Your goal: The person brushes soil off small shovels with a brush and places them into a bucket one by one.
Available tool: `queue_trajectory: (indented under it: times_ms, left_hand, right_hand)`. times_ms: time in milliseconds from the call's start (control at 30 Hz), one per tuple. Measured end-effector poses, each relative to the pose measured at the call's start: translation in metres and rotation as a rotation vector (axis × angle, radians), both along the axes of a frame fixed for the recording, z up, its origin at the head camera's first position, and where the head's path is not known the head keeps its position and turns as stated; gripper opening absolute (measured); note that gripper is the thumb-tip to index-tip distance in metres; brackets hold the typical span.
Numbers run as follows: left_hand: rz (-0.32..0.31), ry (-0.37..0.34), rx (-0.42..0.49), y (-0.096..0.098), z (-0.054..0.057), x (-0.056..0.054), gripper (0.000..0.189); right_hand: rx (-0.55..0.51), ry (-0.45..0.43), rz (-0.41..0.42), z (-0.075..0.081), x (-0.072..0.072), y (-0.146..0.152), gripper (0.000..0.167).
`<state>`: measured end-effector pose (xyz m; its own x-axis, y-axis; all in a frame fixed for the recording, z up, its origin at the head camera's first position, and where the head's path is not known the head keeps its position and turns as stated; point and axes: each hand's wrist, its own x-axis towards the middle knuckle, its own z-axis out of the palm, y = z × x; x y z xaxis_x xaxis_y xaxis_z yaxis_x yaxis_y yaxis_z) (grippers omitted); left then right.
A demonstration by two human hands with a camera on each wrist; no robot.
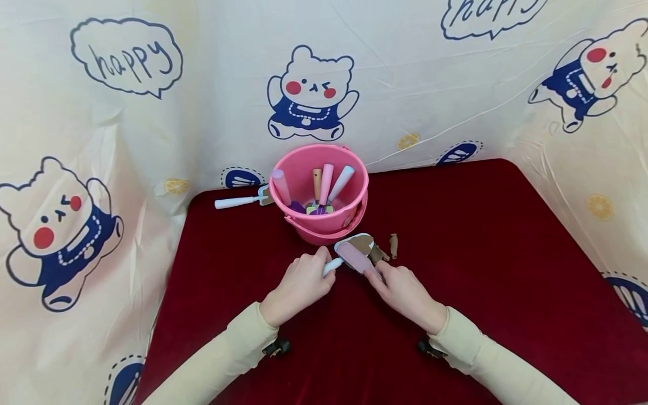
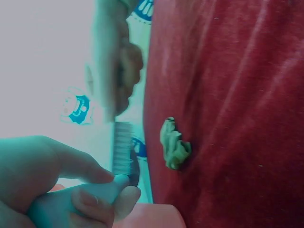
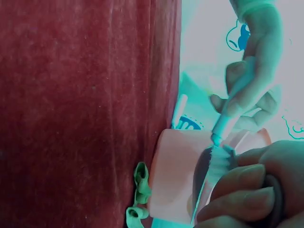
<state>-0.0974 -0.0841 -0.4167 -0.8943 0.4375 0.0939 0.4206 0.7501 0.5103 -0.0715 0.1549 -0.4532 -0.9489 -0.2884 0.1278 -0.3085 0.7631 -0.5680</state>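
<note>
My left hand [image 1: 304, 277] grips the light blue handle [image 1: 332, 266] of a small toy shovel. Brown material covers much of its blade [image 1: 362, 243]. A pale purple brush [image 1: 355, 257] is in my right hand [image 1: 411, 292], its bristles lying against or just over the blade; the left wrist view shows the bristles [image 2: 122, 147] side-on. Both tools are held above the table. Near the right fingertips lie crumpled brown scraps [image 1: 377, 254], with a twisted brown piece [image 1: 394, 246] a little to the right. My right fingers partly hide the brush's handle end.
A pink bucket [image 1: 329, 224] stands just beyond my hands, holding several tools with pink, wooden and light blue handles. Left of it lies another light-handled shovel [image 1: 235, 202]. Dark red cloth [image 1: 481, 236] covers the table; a printed curtain [image 1: 228, 84] hangs behind.
</note>
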Motion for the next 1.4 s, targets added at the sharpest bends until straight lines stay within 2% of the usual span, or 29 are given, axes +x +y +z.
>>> queue_trajectory:
  times_ms: [167,300,467,567,733,867,1000,1133,1400]
  left_hand:
    - [-0.001,0.023,0.023,-0.0011,0.0024,-0.0004,0.018]
    - [-0.008,0.036,0.008,-0.0002,0.0023,0.0005,0.019]
    - [-0.008,0.006,0.003,0.0012,0.0022,0.0008,0.018]
    - [-0.004,0.005,0.017,0.0013,0.0036,0.0005,0.017]
    - [-0.002,0.012,0.02,0.0005,0.0055,0.0003,0.016]
    - [-0.011,0.029,-0.005,0.0002,0.0042,-0.0003,0.018]
    - [-0.011,0.004,-0.013,-0.0004,0.0027,-0.0011,0.019]
    - [0.001,-0.025,0.015,-0.0018,0.0042,-0.0016,0.016]
    - [0.004,-0.045,0.073,-0.0038,0.0059,0.0005,0.013]
  right_hand:
    - [0.039,0.055,-0.025,-0.0006,-0.0046,0.0019,0.031]
    - [0.028,0.048,-0.046,0.0004,-0.0054,0.0022,0.03]
    - [-0.012,0.016,0.005,0.0015,-0.0044,-0.0002,0.029]
    - [0.002,0.024,0.016,0.002,-0.0045,-0.0008,0.028]
    - [0.026,0.076,-0.031,0.0027,-0.0065,0.0001,0.029]
    - [0.005,0.069,-0.043,0.0025,-0.0061,-0.001,0.032]
    - [-0.005,0.03,-0.006,0.0015,-0.0033,-0.0022,0.034]
    - [0.028,0.037,0.026,0.002,-0.0033,-0.0025,0.032]
    - [0.043,0.054,-0.028,0.0052,-0.0069,0.0002,0.026]
